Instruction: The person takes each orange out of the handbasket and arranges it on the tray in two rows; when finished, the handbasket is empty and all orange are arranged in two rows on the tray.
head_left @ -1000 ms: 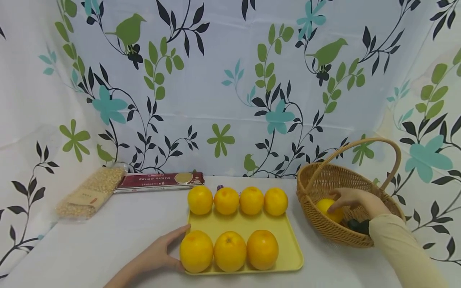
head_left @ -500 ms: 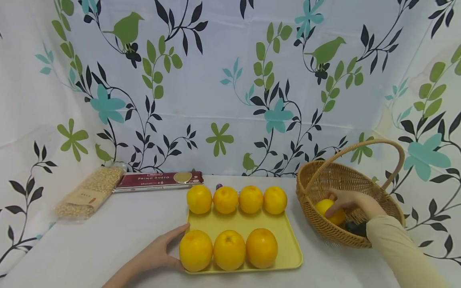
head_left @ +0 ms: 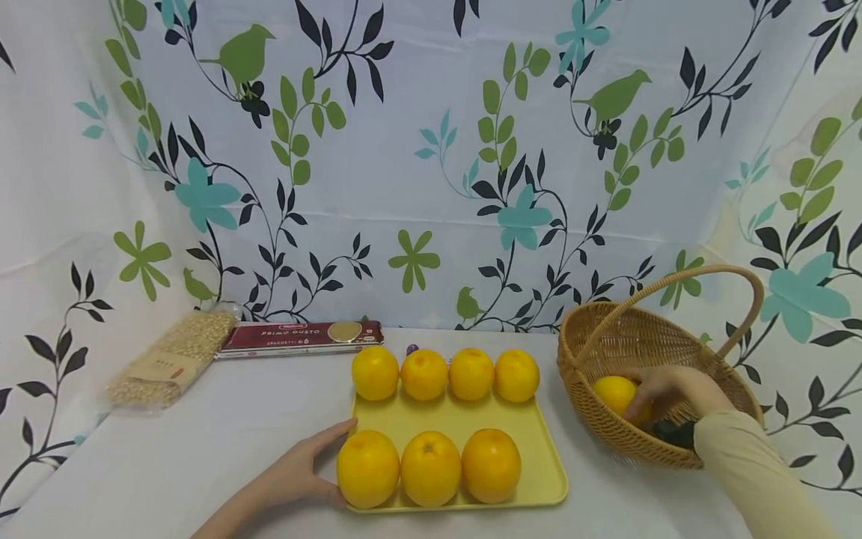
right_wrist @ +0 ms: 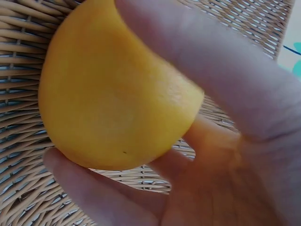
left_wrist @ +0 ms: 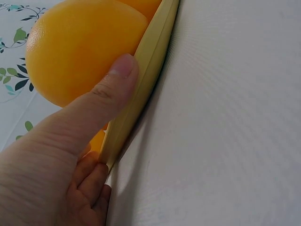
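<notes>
Inside the wicker basket [head_left: 606, 434], my right hand [head_left: 680, 385] curls its thumb and fingers round an orange [right_wrist: 113, 94]. The right wrist view shows that orange resting against the woven wall. On the left, my left hand [head_left: 299, 471] holds the corner of a yellow tray [head_left: 451, 419]. Its thumb [left_wrist: 122, 70] lies along the rim beside a large orange [head_left: 367, 469], and the other fingers are at the tray's side. Three oranges line the tray's front and several smaller oranges [head_left: 423, 375] line its back.
A dark green object [head_left: 673, 433] lies in the basket, partly hidden by the right sleeve. Behind the tray's left are a red spaghetti pack [head_left: 299, 339] and a bag of pale grains [head_left: 175, 359]. A patterned curtain [head_left: 404, 187] closes off the back.
My right hand has moved from over the orange to its right side, fingers reaching lower round it. The basket has tilted or shifted slightly. My left hand stays at the tray.
</notes>
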`<state>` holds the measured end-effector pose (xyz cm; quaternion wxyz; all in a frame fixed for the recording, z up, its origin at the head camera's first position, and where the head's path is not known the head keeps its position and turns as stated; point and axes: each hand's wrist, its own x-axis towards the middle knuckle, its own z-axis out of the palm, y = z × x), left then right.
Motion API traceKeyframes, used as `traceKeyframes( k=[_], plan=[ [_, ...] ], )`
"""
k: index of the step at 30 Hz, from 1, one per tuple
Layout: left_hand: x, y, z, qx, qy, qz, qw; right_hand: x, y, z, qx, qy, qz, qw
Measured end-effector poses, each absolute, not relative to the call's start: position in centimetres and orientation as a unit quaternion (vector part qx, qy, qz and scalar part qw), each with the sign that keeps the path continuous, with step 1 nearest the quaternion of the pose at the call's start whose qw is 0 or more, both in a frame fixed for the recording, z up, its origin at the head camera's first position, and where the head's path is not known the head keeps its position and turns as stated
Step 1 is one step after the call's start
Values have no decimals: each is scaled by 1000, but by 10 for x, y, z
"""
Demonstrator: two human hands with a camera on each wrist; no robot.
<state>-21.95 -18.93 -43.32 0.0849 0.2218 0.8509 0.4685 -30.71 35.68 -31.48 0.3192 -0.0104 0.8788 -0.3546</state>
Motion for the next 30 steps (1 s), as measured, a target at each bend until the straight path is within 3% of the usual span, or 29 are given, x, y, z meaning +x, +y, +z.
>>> traceKeyframes(
  k=[8,18,30],
  plan=[
    [-221,-190,-432,225,850,468,90,-305,357,-312,-46,946,-216,236],
    [-220,-191,-434,227,852,464,88,-307,362,-313,-51,947,-230,218],
    [-222,-190,-437,216,859,457,84,-314,369,-307,-125,944,-275,137]
  ],
)
